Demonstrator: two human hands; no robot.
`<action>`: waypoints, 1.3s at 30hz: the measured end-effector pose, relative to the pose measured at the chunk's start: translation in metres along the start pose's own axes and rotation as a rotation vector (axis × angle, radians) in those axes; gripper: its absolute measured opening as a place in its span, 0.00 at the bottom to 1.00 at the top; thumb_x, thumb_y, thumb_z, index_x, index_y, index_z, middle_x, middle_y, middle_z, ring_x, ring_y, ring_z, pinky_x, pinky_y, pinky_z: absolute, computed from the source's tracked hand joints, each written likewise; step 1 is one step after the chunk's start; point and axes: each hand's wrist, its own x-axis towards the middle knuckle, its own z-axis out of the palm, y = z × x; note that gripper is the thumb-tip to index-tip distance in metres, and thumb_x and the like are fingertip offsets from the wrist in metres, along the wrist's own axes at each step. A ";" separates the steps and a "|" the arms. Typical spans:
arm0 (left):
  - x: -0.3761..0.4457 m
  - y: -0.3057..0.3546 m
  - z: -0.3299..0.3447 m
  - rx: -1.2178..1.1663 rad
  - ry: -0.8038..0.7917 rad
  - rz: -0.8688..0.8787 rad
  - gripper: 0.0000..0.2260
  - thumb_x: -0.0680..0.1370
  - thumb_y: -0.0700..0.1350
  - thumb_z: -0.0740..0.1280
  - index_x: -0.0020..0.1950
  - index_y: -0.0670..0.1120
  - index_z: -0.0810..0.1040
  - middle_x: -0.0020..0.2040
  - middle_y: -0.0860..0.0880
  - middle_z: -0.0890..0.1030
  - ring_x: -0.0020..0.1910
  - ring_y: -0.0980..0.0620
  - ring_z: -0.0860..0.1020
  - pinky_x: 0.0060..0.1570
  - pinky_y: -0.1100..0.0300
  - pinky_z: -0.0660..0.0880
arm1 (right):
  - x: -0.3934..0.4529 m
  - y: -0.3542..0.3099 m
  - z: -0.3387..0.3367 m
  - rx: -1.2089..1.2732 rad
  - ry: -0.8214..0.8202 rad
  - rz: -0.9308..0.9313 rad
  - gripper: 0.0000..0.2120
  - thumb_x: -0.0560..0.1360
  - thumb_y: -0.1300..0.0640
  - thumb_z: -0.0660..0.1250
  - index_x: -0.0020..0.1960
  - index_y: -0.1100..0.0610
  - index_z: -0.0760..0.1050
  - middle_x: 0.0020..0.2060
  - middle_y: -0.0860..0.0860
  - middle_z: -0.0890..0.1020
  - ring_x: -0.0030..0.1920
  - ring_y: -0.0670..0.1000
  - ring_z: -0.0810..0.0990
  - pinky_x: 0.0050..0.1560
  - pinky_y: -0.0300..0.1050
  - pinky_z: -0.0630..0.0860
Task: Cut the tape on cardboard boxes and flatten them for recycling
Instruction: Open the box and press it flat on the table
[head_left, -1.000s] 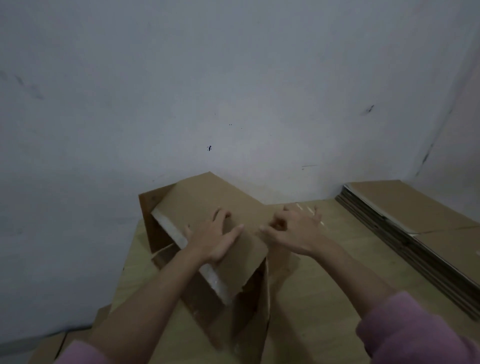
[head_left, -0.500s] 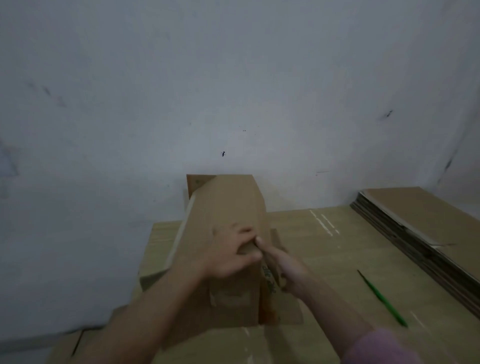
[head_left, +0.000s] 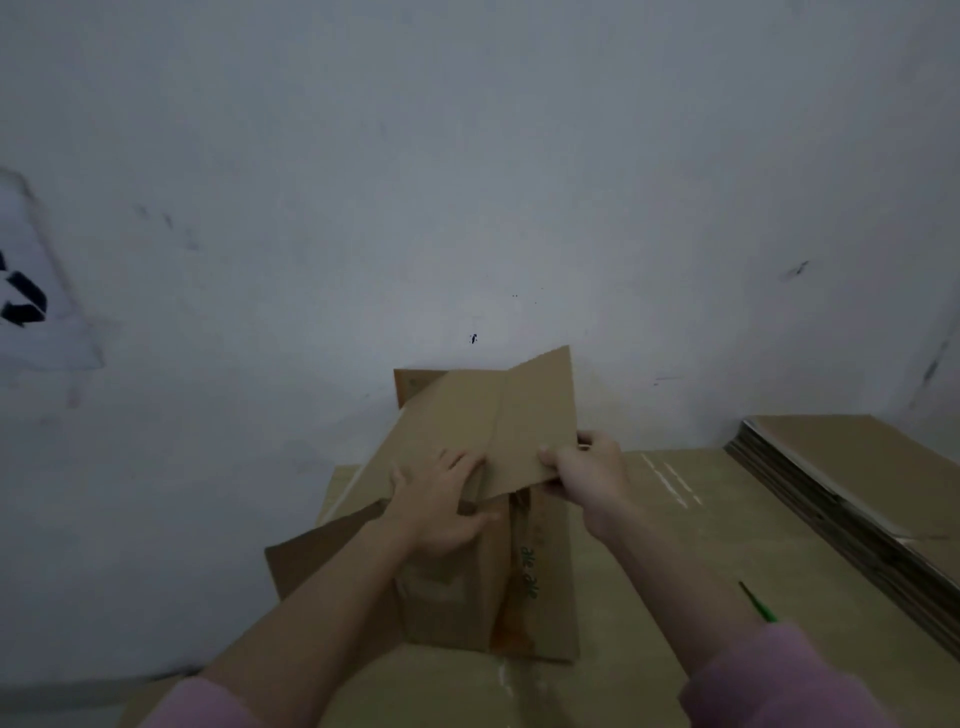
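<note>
A brown cardboard box (head_left: 467, 587) stands on the table in front of me, partly collapsed, with green print on its right side. My left hand (head_left: 441, 504) lies on its top panel, fingers spread and the thumb curled over the near edge. My right hand (head_left: 587, 473) pinches the right edge of a raised flap (head_left: 535, 415) that folds up toward the wall. Another flap (head_left: 322, 551) hangs out to the left. A thin green-handled cutter (head_left: 758, 605) lies on the table to the right, apart from both hands.
The box sits on a wooden table (head_left: 649, 545) covered with flat cardboard, pushed against a white wall (head_left: 467, 182). A stack of flattened boxes (head_left: 857, 493) lies along the right side. A white sheet with a black mark (head_left: 31, 301) hangs on the wall at left.
The box has turned and stands more upright. My right hand came out from beside it and now pinches the raised flap. My left hand stays on top.
</note>
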 end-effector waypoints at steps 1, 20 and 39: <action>0.001 0.002 0.000 -0.064 0.044 -0.004 0.29 0.78 0.59 0.61 0.75 0.53 0.57 0.74 0.53 0.60 0.73 0.49 0.59 0.69 0.39 0.58 | -0.005 -0.011 0.004 0.005 -0.042 -0.059 0.11 0.76 0.62 0.67 0.57 0.59 0.71 0.48 0.54 0.79 0.43 0.50 0.79 0.34 0.42 0.78; -0.010 -0.001 -0.045 -0.671 0.741 0.013 0.09 0.81 0.44 0.58 0.45 0.46 0.75 0.38 0.52 0.77 0.36 0.58 0.74 0.38 0.62 0.69 | -0.009 0.018 0.031 -0.201 -0.366 -0.197 0.40 0.60 0.51 0.81 0.67 0.51 0.65 0.60 0.46 0.75 0.61 0.50 0.74 0.57 0.46 0.76; 0.021 0.057 0.014 -0.103 0.130 0.067 0.19 0.81 0.57 0.53 0.38 0.47 0.70 0.33 0.50 0.72 0.33 0.53 0.71 0.32 0.61 0.62 | -0.027 0.075 -0.080 -0.337 -0.049 -0.281 0.23 0.67 0.59 0.77 0.56 0.49 0.71 0.49 0.43 0.78 0.52 0.47 0.78 0.50 0.40 0.76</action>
